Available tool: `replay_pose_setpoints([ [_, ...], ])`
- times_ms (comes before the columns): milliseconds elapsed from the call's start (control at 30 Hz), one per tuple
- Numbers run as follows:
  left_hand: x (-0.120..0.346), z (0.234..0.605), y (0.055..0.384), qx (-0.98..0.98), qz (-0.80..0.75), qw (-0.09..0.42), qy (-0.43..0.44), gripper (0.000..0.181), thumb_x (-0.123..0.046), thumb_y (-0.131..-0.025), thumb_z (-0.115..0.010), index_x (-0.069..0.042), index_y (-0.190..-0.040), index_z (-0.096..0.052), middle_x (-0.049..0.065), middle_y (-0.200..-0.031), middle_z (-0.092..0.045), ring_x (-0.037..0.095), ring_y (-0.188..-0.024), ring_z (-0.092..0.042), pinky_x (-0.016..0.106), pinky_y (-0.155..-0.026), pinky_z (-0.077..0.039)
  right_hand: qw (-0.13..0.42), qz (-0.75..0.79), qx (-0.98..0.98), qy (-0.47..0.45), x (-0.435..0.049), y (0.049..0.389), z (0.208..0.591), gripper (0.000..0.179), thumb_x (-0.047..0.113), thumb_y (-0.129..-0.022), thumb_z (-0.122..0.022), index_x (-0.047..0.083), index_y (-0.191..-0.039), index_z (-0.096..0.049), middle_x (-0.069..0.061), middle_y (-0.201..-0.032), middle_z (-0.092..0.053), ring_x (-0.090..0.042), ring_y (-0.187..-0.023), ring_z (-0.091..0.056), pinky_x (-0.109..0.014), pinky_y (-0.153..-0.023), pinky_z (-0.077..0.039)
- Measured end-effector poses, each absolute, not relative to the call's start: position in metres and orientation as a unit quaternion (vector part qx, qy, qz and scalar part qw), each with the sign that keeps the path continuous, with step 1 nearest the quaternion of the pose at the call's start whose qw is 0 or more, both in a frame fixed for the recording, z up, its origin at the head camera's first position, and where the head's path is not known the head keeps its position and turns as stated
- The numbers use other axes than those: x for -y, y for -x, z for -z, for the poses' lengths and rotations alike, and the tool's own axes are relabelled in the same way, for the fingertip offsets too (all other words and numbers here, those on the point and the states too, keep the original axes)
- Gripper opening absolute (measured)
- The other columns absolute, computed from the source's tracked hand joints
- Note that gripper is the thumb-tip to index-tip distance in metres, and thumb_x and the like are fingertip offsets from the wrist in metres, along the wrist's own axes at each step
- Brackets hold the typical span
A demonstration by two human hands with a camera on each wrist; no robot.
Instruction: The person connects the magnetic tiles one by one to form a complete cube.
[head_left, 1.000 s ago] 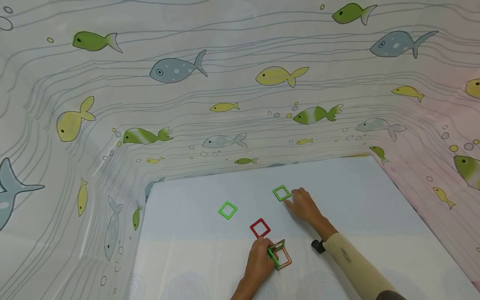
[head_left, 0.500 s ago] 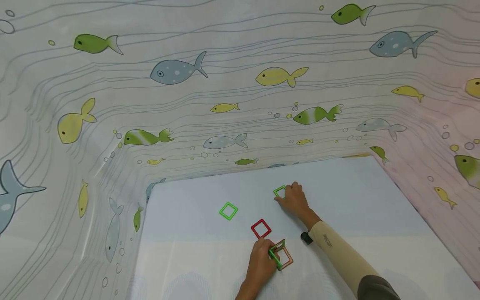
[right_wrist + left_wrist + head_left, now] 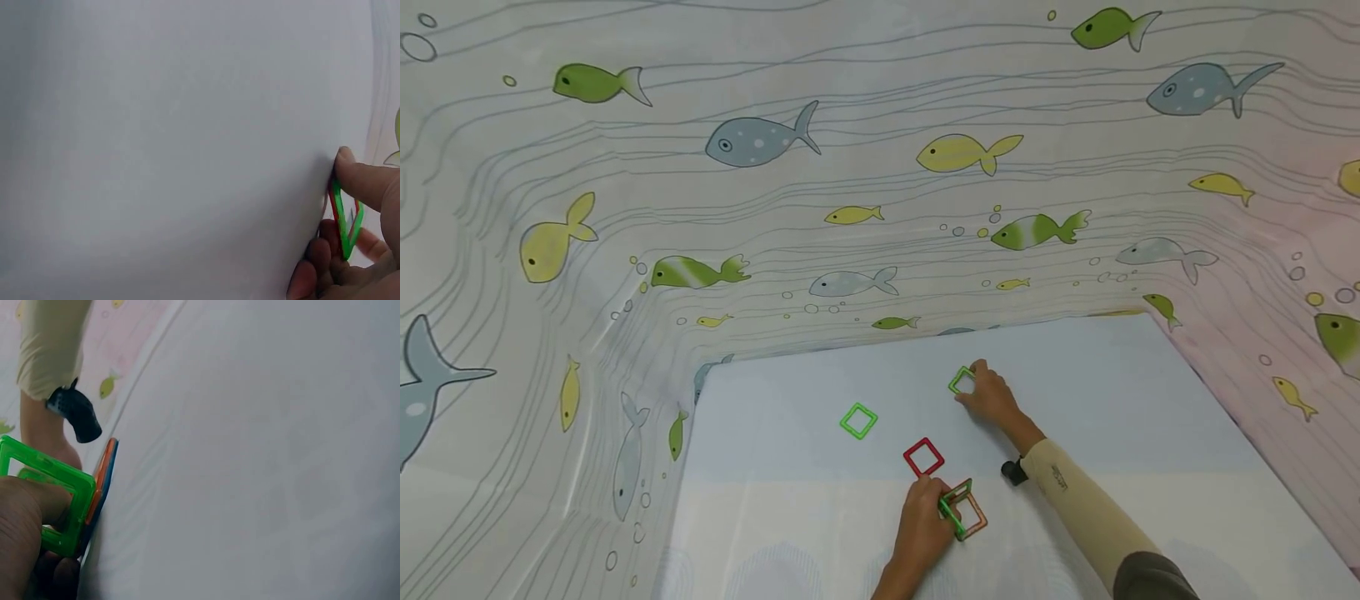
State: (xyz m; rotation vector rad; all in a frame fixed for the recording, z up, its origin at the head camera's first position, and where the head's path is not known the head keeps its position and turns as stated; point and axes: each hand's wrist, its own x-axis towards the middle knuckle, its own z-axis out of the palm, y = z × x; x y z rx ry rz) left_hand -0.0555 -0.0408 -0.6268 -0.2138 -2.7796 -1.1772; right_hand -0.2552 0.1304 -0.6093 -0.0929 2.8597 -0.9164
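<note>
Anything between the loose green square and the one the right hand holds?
Nothing: in the head view, bare white surface separates the loose green square from the held green square.

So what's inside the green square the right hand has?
Only pale tabletop shows through the open part of the green square in the head view. The right hand covers one side, so what's behind there can't be seen.

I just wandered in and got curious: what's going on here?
A person's left hand grips a cluster of square frames, green and orange among them. Farther out, the right hand holds a green square. A red square lies just beyond the left hand, and another green square lies farther left.
</note>
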Motion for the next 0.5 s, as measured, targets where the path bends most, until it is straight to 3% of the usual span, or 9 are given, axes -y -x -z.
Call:
replay_pose_setpoints([
  [233,0.039,0.628,0.055,0.916,0.382,0.089,0.08,0.028,-0.003,-0.065,-0.083,-0.016,-0.082,-0.065,-0.013,-0.077,-0.049,0.0,-0.073,-0.042,0.014,-0.059,-0.036,0.051,0.349,-0.934,0.056,-0.142,0.244,0.601,0.059,0.015,-0.092,-0.072,0.016,-0.143,-0.044,-0.018,-0.111,-0.066,-0.024,-0.089,-0.055,-0.04,-0.075,-0.048],
  [333,0.039,0.63,0.054,0.917,0.379,0.097,0.081,0.028,-0.003,-0.065,-0.083,-0.016,-0.082,-0.065,-0.013,-0.078,-0.049,0.0,-0.074,-0.043,0.014,-0.06,-0.037,0.046,0.382,-0.922,0.047,-0.151,0.24,0.6,0.055,0.015,-0.095,-0.067,0.022,-0.145,-0.046,-0.015,-0.103,-0.067,-0.022,-0.085,-0.058,-0.037,-0.072,-0.048],
  [500,0.039,0.628,0.054,0.916,0.385,0.083,0.077,0.026,-0.003,-0.068,-0.082,-0.015,-0.084,-0.065,-0.012,-0.079,-0.05,0.001,-0.075,-0.043,0.015,-0.06,-0.037,0.041,0.426,-0.903,0.037,-0.165,0.234,0.603,0.049,0.015,-0.1,-0.059,0.016,-0.147,-0.046,-0.009,-0.091,-0.07,-0.015,-0.076,-0.063,-0.028,-0.064,-0.048],
])
